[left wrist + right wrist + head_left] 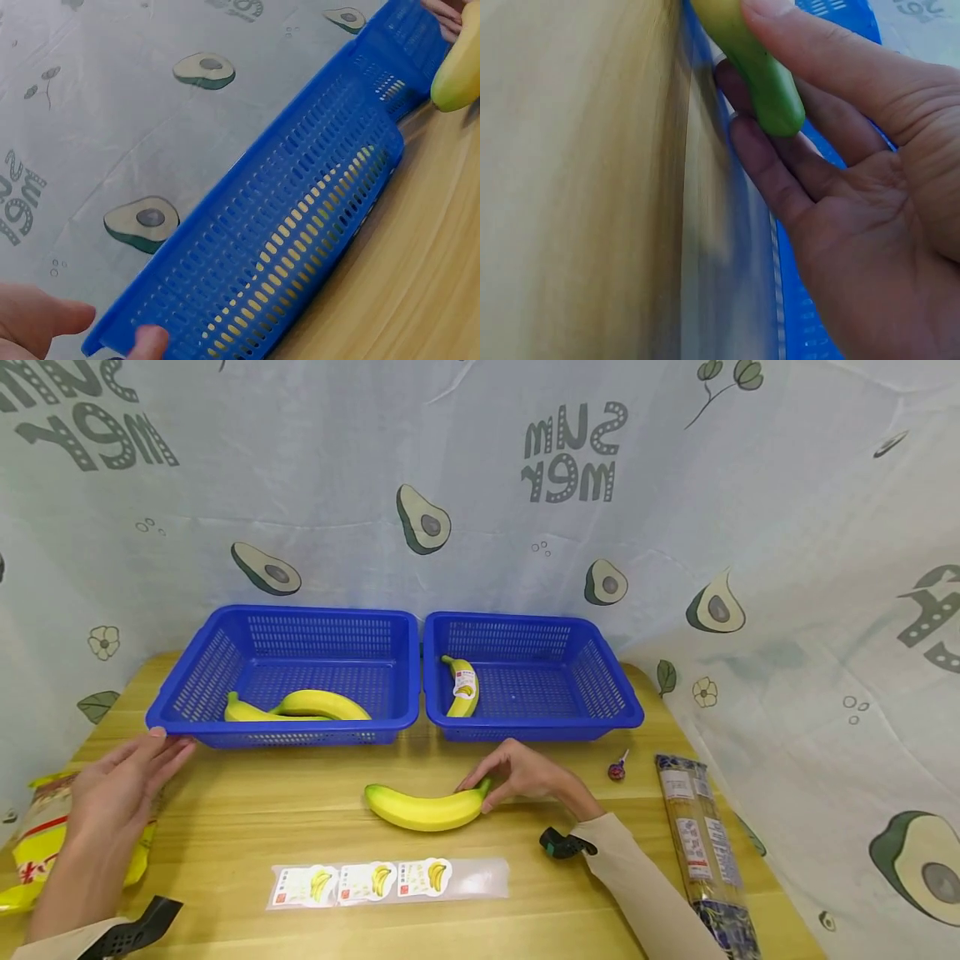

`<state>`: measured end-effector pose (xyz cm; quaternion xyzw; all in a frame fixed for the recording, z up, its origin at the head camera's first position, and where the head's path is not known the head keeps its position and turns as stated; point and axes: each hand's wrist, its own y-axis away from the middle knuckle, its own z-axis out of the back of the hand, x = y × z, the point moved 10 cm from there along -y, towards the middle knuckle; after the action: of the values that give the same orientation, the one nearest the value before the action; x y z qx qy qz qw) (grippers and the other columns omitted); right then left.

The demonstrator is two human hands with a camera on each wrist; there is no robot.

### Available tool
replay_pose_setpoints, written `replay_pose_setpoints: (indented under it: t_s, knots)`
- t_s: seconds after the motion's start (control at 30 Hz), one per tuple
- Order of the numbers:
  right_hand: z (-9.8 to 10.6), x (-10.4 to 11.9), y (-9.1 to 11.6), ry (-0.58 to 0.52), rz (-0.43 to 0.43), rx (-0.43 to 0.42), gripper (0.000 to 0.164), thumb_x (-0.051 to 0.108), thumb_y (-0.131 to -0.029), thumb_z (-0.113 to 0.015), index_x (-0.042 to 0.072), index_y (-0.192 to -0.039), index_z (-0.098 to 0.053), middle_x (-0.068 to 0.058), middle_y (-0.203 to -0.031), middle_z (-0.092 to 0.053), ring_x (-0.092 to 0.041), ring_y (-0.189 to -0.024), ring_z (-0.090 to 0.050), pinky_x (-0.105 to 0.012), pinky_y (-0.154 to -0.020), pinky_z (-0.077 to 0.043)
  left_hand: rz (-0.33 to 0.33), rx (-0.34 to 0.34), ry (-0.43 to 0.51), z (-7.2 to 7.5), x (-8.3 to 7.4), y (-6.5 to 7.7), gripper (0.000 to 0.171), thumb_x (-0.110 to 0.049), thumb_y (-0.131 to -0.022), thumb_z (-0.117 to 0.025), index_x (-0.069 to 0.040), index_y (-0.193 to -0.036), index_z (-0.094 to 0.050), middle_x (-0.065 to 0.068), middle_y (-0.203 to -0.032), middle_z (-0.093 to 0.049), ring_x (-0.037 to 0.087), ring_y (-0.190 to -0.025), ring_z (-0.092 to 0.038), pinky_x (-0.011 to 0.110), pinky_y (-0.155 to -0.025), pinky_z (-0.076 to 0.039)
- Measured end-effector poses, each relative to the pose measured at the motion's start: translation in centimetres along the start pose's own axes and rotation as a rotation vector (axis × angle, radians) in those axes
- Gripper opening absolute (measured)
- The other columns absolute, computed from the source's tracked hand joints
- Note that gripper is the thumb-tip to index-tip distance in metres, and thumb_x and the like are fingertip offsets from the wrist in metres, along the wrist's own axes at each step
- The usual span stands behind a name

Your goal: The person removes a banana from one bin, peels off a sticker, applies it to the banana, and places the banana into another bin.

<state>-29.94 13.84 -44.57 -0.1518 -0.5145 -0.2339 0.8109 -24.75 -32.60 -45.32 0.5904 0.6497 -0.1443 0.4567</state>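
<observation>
My right hand pinches a yellow banana near its green-tinged stem between thumb and fingers. In the right wrist view the green end shows between thumb and fingers. The banana lies crosswise in front of two blue baskets. My left hand is at the front left corner of the left basket, its extended fingertips right at the rim. Inside that basket are two bananas. The right basket holds a banana with a label. Nearer me lies a backing strip with three banana stickers.
A yellow and red snack bag lies at the left beside my forearm. On the right are a small lollipop and a long clear pack with blue ends. A printed cloth hangs behind the wooden table.
</observation>
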Motion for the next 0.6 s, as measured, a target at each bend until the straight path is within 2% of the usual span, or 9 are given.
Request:
replay_pose_setpoints:
  t_s: [0.07, 0.13, 0.2, 0.3, 0.37, 0.43, 0.5, 0.6]
  knots:
    - [0.0, 0.0, -0.2, 0.008, 0.007, 0.009, 0.035, -0.008, -0.084, -0.087, -0.01, -0.117, -0.077, -0.021, -0.121, -0.078, -0.029, -0.117, -0.074, -0.04, -0.108, -0.057, -0.005, 0.069, -0.029, -0.8, 0.4, 0.6, 0.064, -0.012, -0.103, -0.072, -0.021, -0.161, -0.046, 0.003, -0.094, -0.08, 0.017, -0.088, -0.081, 0.033, -0.083, -0.065]
    - [-0.1, 0.0, -0.4, 0.007, 0.013, 0.022, 0.035, -0.007, -0.084, -0.087, -0.01, -0.118, -0.077, -0.021, -0.121, -0.077, -0.03, -0.118, -0.074, -0.041, -0.11, -0.056, -0.022, 0.14, -0.089, -1.7, 1.0, 1.1, 0.035, -0.01, -0.104, -0.07, -0.02, -0.137, -0.066, 0.005, -0.096, -0.081, 0.018, -0.09, -0.081, 0.033, -0.083, -0.066]
    - [-0.1, 0.0, -0.5, 0.007, 0.019, 0.029, 0.035, -0.007, -0.084, -0.087, -0.01, -0.118, -0.077, -0.022, -0.121, -0.077, -0.029, -0.119, -0.073, -0.041, -0.111, -0.055, -0.052, 0.187, -0.233, -2.6, 2.0, 1.9, 0.007, -0.012, -0.105, -0.07, -0.015, -0.111, -0.069, 0.001, -0.098, -0.081, 0.016, -0.091, -0.081, 0.031, -0.082, -0.066]
    - [-0.2, -0.2, -0.5, 0.001, 0.012, 0.038, 0.035, -0.006, -0.085, -0.087, -0.009, -0.119, -0.077, -0.021, -0.122, -0.077, -0.027, -0.12, -0.073, -0.04, -0.113, -0.054, -0.123, 0.263, -0.546, -4.5, 4.2, 3.5, 0.018, -0.014, -0.107, -0.07, -0.005, -0.122, -0.07, 0.0, -0.103, -0.081, 0.011, -0.093, -0.08, 0.028, -0.084, -0.065]
    - [-0.1, -0.3, -0.5, 0.002, 0.008, 0.041, 0.036, -0.005, -0.085, -0.087, -0.008, -0.119, -0.077, -0.02, -0.123, -0.077, -0.026, -0.12, -0.072, -0.039, -0.113, -0.054, -0.203, 0.331, -0.795, -6.3, 5.9, 5.0, 0.026, -0.014, -0.106, -0.072, 0.002, -0.127, -0.068, 0.003, -0.107, -0.081, 0.007, -0.093, -0.077, 0.026, -0.083, -0.065]
    - [-0.1, -0.4, -0.5, 0.003, 0.013, 0.047, 0.037, -0.005, -0.086, -0.087, -0.008, -0.121, -0.077, -0.02, -0.125, -0.077, -0.026, -0.122, -0.072, -0.039, -0.113, -0.053, -0.303, 0.419, -0.984, -8.5, 7.7, 6.8, 0.028, -0.01, -0.103, -0.075, 0.007, -0.125, -0.069, 0.007, -0.108, -0.079, 0.004, -0.093, -0.074, 0.025, -0.083, -0.064]
    - [-0.1, -0.4, -0.5, 0.006, 0.023, 0.051, 0.037, -0.004, -0.086, -0.086, -0.008, -0.122, -0.076, -0.021, -0.126, -0.076, -0.028, -0.123, -0.072, -0.041, -0.113, -0.054, -0.385, 0.531, -1.087, -10.6, 9.6, 8.6, 0.022, -0.009, -0.1, -0.077, 0.005, -0.117, -0.073, 0.009, -0.108, -0.078, 0.005, -0.093, -0.072, 0.025, -0.082, -0.064]
    - [-0.1, -0.5, -0.5, 0.01, 0.036, 0.052, 0.038, -0.004, -0.087, -0.086, -0.008, -0.124, -0.075, -0.021, -0.127, -0.076, -0.03, -0.124, -0.071, -0.044, -0.113, -0.054, -0.464, 0.679, -1.147, -13.2, 12.1, 10.8, 0.018, -0.011, -0.097, -0.082, -0.001, -0.111, -0.076, 0.004, -0.107, -0.076, 0.012, -0.095, -0.072, 0.028, -0.085, -0.065]
